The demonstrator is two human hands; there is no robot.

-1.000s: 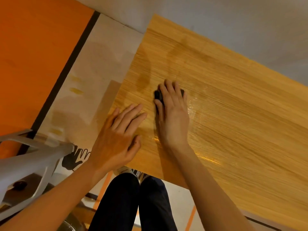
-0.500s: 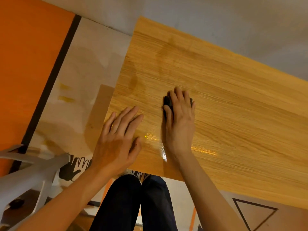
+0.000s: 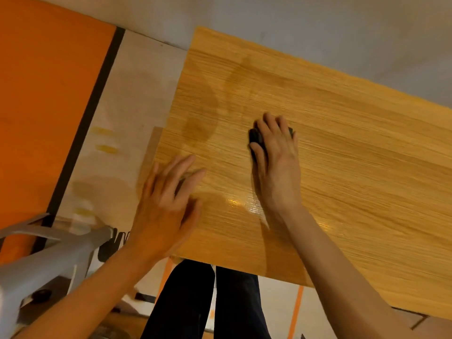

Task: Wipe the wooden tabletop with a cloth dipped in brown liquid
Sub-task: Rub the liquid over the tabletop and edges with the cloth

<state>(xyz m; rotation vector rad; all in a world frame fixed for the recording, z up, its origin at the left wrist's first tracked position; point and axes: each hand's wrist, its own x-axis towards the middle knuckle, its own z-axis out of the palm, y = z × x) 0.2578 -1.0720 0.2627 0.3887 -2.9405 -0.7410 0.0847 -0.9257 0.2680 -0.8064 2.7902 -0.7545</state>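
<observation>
**Cloth mid-board, one hand steadying the near corner**

The wooden tabletop point(image 3: 342, 167) fills most of what I can see, a pale slab lying slantwise over a floor of orange and cream panels, with grey wall past its far edge. Darker arcs of stain curve across its far left part, and a wet sheen glints just below the working wrist. A grey chair leg point(image 3: 49, 253) juts in at the lower left, off the board. The left hand point(image 3: 166, 204) lies flat near the board's left edge, fingers straight and spread, grasping nothing. The right hand point(image 3: 276, 162) is further in, its fingers extended over the small dark cloth point(image 3: 255, 138) and pressing it down onto the wood; only the cloth's edges peep out.

My worry is patchiness: the stained arcs already look uneven, and a drying cloth would likely leave streaks. The bracing palm sits close to wet wood and could smudge it or pick up stain
</observation>
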